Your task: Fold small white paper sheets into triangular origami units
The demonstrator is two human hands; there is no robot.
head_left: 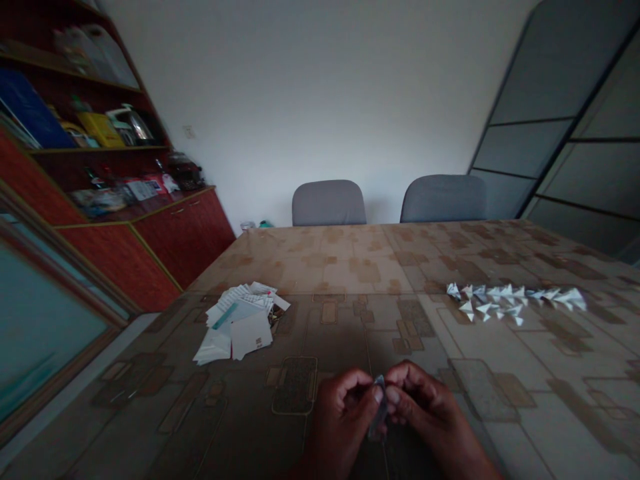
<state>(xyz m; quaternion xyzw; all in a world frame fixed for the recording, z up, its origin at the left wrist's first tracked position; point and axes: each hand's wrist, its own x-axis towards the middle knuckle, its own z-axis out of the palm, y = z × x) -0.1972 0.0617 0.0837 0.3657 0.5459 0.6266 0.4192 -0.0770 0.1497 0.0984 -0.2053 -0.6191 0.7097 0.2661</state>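
Near the front edge of the table, my left hand (346, 417) and my right hand (425, 410) are close together with curled fingers. Between them they pinch a small, narrow folded piece of paper (379, 410), held upright, with its lower part in shadow. To the left lies a loose pile of white paper cards (250, 333), some fanned out. Over on the right side, several small folded white paper pieces (507, 293) stand in uneven rows.
The patterned tablecloth (350, 267) covers the table. Two grey chairs (329, 202) stand at its far edge. A red wooden cabinet with shelves (175, 227) is at the left, and a grey panelled wardrobe (530, 127) stands at the right.
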